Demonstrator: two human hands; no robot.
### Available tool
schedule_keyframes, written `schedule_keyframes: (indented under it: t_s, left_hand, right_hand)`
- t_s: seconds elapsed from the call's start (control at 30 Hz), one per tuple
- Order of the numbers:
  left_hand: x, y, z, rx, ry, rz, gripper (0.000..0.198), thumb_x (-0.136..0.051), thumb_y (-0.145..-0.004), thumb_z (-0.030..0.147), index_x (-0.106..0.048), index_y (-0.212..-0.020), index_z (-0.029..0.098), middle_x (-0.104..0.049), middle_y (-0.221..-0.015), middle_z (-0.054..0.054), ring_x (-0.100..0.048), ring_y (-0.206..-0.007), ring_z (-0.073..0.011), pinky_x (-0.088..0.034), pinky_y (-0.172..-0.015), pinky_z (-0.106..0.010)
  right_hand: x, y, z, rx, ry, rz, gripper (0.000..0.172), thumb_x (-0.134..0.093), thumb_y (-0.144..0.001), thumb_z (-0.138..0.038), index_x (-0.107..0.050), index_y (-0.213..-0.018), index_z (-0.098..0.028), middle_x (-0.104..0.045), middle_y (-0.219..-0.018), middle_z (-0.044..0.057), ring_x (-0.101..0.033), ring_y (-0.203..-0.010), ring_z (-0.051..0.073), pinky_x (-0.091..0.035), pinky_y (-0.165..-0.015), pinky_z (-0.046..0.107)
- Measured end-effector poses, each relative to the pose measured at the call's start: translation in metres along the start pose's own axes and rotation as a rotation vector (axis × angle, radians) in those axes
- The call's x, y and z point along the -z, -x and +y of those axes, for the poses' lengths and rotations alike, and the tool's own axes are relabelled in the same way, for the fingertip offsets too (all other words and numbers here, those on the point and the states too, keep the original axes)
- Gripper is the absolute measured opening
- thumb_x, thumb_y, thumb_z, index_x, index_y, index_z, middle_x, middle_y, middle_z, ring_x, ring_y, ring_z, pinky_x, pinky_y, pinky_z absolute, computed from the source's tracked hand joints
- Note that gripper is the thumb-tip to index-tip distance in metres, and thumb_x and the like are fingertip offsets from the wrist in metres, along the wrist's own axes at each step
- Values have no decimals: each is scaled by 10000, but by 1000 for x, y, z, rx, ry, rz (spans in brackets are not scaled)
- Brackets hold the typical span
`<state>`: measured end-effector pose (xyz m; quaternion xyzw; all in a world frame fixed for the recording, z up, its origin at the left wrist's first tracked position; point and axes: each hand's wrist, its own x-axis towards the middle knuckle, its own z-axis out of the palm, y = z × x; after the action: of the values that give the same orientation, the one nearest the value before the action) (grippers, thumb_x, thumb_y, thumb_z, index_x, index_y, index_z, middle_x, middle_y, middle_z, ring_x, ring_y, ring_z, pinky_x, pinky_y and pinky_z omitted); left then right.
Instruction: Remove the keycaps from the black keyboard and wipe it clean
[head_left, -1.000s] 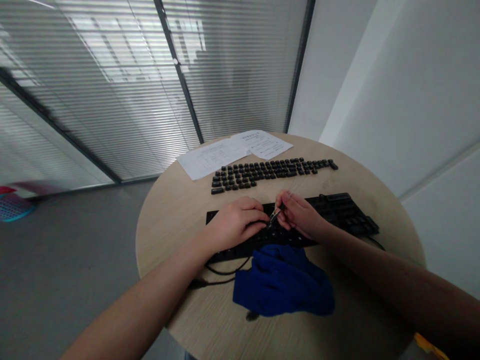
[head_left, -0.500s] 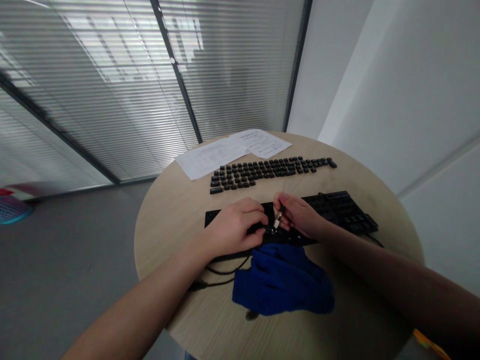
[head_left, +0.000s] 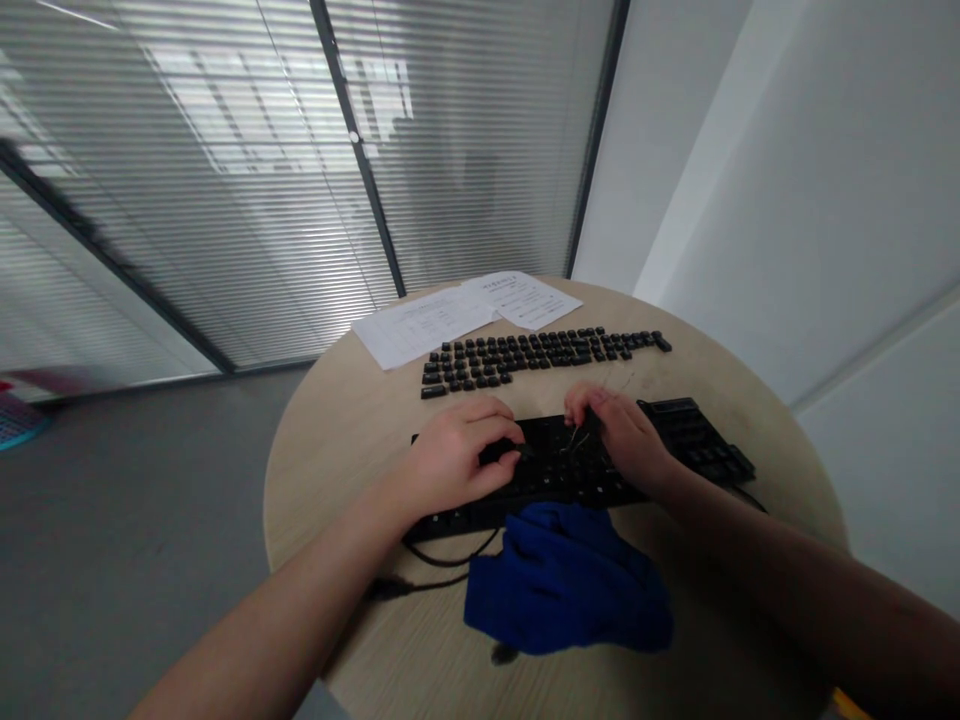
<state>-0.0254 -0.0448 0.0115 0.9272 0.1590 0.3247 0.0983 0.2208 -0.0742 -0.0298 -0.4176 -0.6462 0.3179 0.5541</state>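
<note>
Most keycaps (head_left: 540, 352) are laid out far, a few are left on keyboard (head_left: 697, 440), which is steadied by flat left hand (head_left: 457, 462); wire tool (head_left: 576, 437) is pinched in right hand (head_left: 624, 442).

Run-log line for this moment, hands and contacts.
left hand: resting on keyboard | right hand: pinching thin wire tool over keyboard | nearby: loose keycaps, blue cloth, papers

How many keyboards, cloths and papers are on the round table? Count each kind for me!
Keyboard: 1
Blue cloth: 1
Paper sheets: 2
Total: 4
</note>
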Motion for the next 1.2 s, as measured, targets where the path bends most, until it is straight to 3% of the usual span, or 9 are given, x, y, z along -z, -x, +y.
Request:
schedule_keyframes:
  t_s: [0.07,0.17,0.3,0.37,0.57,0.8,1.0,1.2]
  left_hand:
    - [0,1,0,7,-5,12,120,-597,-919,174,-699,-981,165,-686,-973,-77,-660,-888,-196,-572,-792,-335]
    - [-2,1,0,-5,-24,34,122,-595,-936,178,-702,-989,160,-692,-970,-78,-666,-884,-193,-573,-783,-329]
    - [-4,1,2,-44,-69,52,127,-597,-945,184,-709,-1001,159,-702,-958,-77,-669,-862,-193,-571,-761,-328]
    - [-5,1,3,-60,-105,58,129,-597,-947,189,-711,-1001,163,-707,-960,-76,-669,-861,-196,-572,-767,-335]
    - [-6,2,3,-101,-178,54,141,-592,-965,204,-716,-1011,153,-720,-968,-74,-655,-830,-193,-557,-737,-333]
    - [-9,2,5,-93,-200,-28,156,-566,-976,233,-704,-1017,175,-705,-976,-63,-653,-877,-204,-539,-762,-338]
    - [-6,3,-10,129,-202,-148,186,-632,-953,274,-703,-1099,184,-719,-991,-63,-678,-899,-230,-537,-780,-348]
    - [-4,10,-39,335,-265,-269,132,-640,-929,261,-743,-993,209,-741,-1007,-62,-699,-939,-261,-533,-787,-357]
  right_hand:
    - [1,0,-5,43,66,3,364,-411,-1055,-407,-609,-814,-218,-627,-795,33,-602,-803,195,-469,-803,348]
    - [-3,2,-10,57,202,-35,243,-420,-1048,-308,-620,-943,-217,-621,-776,15,-593,-720,176,-460,-728,326]
    - [-10,5,-16,136,403,-145,192,-502,-1002,-254,-645,-883,-204,-659,-815,35,-613,-771,184,-443,-725,319]
    - [-11,6,-19,138,447,-213,167,-557,-977,-265,-674,-878,-199,-634,-751,16,-586,-700,170,-420,-666,305]
    - [-12,6,-15,158,408,-291,153,-638,-939,-307,-736,-950,-190,-620,-735,10,-567,-686,164,-420,-660,302]
    - [-4,1,-13,-70,318,-411,165,-711,-873,-353,-750,-898,-195,-611,-741,-2,-546,-682,157,-418,-634,287]
    - [13,-17,-6,-188,547,-317,262,-728,-857,-439,-770,-942,-195,-632,-713,-2,-556,-664,166,-403,-622,290]
    - [11,-68,26,-210,891,-347,206,-727,-874,-391,-789,-942,-208,-765,-883,42,-647,-769,190,-436,-682,300]
